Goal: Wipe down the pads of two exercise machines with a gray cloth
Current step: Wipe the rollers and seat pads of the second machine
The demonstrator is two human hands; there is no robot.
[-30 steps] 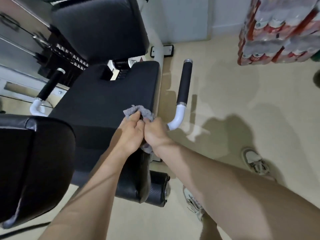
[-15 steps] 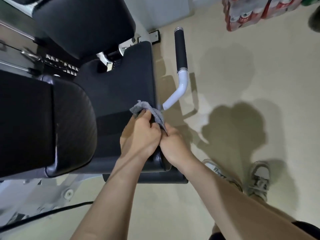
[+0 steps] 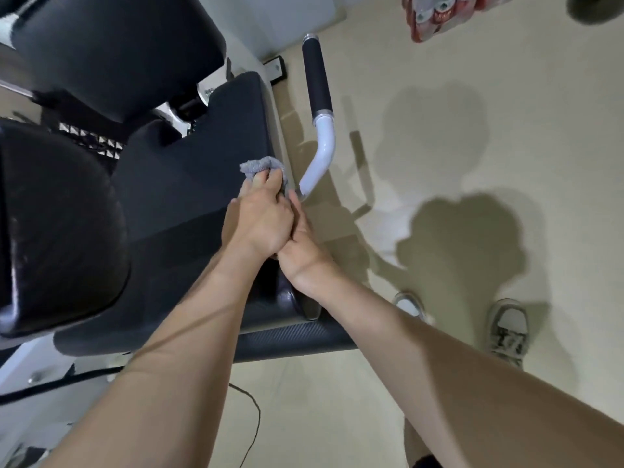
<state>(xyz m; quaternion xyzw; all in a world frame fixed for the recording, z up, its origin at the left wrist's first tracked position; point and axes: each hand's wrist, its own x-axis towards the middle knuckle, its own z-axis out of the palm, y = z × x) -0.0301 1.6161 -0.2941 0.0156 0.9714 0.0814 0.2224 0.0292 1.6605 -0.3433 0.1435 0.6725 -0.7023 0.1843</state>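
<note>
Here, cloth (image 3: pixel 261 167) lay bunched on seat pad (image 3: pixel 189 184), at its right edge, near white handle (image 3: pixel 322 153). Left hand (image 3: pixel 261 221) gripped cloth, fingers curled over it. Right hand (image 3: pixel 304 244) sat tight against left; its grip mostly hidden, could not tell.

cloth (image 3: pixel 261 164) on seat pad (image 3: pixel 189 187) — handle (image 3: pixel 319 96) right, back pad (image 3: pixel 118 45) behind

Bare left hand (image 3: pixel 260 224) and right hand (image 3: pixel 305 246), bare forearms (image 3: pixel 189 332), 2 grey-and-white lace-up sneakers (image 3: pixel 508 332) with dark laces.
</note>
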